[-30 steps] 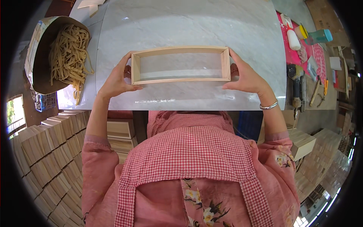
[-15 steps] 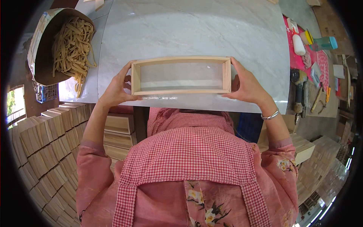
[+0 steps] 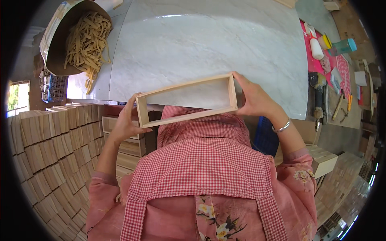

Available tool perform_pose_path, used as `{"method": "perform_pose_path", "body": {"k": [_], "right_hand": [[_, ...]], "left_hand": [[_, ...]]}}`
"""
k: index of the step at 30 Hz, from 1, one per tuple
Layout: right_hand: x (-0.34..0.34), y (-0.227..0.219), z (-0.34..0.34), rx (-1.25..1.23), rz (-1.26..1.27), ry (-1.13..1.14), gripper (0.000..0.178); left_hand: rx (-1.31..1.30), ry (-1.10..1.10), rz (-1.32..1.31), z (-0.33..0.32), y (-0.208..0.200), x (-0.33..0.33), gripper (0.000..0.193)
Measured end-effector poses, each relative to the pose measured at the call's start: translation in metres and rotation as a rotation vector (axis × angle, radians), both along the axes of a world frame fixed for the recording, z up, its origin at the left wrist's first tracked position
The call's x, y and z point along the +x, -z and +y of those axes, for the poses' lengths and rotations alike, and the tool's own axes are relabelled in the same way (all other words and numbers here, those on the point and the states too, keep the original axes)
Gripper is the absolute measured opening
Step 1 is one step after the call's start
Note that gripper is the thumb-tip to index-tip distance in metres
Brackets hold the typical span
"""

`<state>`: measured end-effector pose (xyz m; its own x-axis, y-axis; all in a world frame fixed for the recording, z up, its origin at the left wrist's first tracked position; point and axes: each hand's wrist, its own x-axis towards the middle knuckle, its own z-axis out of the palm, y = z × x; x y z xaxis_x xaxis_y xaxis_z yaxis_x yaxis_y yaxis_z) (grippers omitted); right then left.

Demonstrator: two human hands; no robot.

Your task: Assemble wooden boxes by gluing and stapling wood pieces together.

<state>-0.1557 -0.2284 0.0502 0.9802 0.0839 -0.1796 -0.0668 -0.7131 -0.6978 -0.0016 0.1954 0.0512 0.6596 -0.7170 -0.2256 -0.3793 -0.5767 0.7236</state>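
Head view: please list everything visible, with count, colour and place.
Wooden frame: 1, pale, between hands
Table: 1, grey, ahead
Container: 1, brown inside, upper left
Bands: many, tan, spilling from container
Crate: 1, blue, left
Stacked wood: many, pale, left and right
Boxes: several, pale, below table
Unclear thing: 1, blue, below table
Bottle: 1, white, right
Tub: 1, yellow, beside bottle
Tumbler: 1, teal, right
Sheeting: count unclear, pink, right
Hand tools: several, mixed colours, right
Rim items: several, mixed, unclear
Apron: 1, red-checked, worn
Shirt: 1, pink, worn
Bracelet: 1, silver, right wrist
Left hand: 1, bare, frame's left end
Right hand: 1, bare, frame's right end
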Motion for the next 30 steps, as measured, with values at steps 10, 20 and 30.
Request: {"method": "perform_pose_path", "body": {"k": [10,20,30], "right_hand": [[0.054,-0.01,-0.017,-0.016,-0.008,0.015,0.11],[0.003,-0.016,-0.034,0.08,0.073,0.127,0.113],[-0.007,-0.008,-0.103,0.168,0.059,0.379,0.114]], "left_hand": [[-0.133,-0.156,0.209,-0.02,-0.002,0.045,0.119],[-0.211,-0.066,0.263,-0.062,0.01,0.044,0.12],[-0.359,0.251,0.163,-0.159,0.015,0.085,0.108]]}}
